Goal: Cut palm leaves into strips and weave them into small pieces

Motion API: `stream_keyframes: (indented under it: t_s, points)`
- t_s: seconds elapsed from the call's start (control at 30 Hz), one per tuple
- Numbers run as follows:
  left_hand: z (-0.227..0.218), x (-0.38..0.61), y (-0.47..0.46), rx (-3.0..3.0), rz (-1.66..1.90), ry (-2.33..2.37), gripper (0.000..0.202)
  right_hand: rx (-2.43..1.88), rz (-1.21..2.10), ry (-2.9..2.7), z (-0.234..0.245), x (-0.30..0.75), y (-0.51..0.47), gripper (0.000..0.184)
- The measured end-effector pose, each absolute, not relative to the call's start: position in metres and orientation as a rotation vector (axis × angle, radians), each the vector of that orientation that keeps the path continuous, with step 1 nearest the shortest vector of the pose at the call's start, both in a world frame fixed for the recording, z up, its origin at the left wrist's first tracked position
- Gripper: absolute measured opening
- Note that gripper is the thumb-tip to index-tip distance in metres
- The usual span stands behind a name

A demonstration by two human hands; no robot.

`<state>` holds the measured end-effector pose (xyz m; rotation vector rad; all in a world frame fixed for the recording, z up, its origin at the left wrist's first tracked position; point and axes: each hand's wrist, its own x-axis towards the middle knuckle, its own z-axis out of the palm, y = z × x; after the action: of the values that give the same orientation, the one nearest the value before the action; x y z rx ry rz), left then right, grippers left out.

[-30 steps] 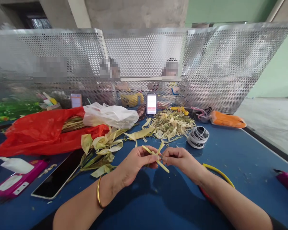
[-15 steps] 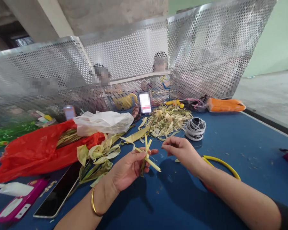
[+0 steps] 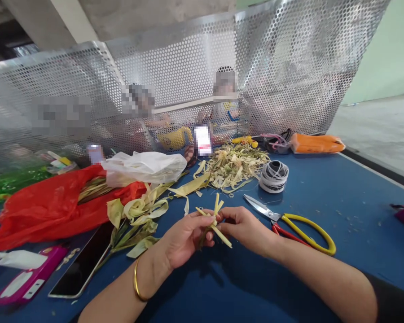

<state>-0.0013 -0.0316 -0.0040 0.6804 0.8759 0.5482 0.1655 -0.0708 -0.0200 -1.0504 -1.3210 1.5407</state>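
Note:
Between the thumb and fingers of my left hand [image 3: 191, 235] is a small cross-shaped bundle of pale yellow-green leaf strips [image 3: 222, 236], with ends sticking out up and down to the right. My right hand [image 3: 240, 224] has come against the bundle's right side. Its thumb and fingertips are pinched together there; what lies between them is hidden. Scissors [image 3: 272, 215] with one yellow and one red handle lie partly open on the table, just beyond my right wrist. Farther back stands a spool of grey-white cord [image 3: 274, 177].
A heap of leaf scraps [image 3: 234, 166] lies ahead. On the left are long curled leaves [image 3: 144, 215], a red plastic bag [image 3: 47, 206], a dark phone [image 3: 84, 260] and a purple case [image 3: 30, 278]. An orange packet [image 3: 318, 144] sits back right, before a perforated metal screen [image 3: 188, 67]; people are behind it.
My right hand has moved left and in, from apart to touching the leaf-strip bundle. The scissors, mostly covered by my right arm before, now show. My left hand keeps hold of the bundle.

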Motion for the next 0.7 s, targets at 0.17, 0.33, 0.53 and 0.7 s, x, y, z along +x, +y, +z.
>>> stream_keyframes:
  t_s: [0.17, 0.33, 0.53, 0.7]
  points:
    - [-0.004, -0.002, -0.026, 0.707, 0.537, 0.907, 0.013, -1.183, 1.703, -1.216, -0.009, 0.176, -0.068, 0.034]
    - [-0.005, -0.004, -0.023, 0.715, 0.535, 0.900, 0.012, -1.241, 1.619, -1.107, -0.009, 0.183, -0.062, 0.035]
    - [-0.003, -0.005, -0.024, 0.639, 0.584, 0.916, 0.010, -1.336, 1.463, -1.361, -0.010, 0.179, -0.062, 0.028]
    - [-0.006, -0.002, -0.027, 0.630, 0.548, 0.901, 0.009, -1.215, 1.586, -1.361, -0.017, 0.167, -0.068, 0.031]
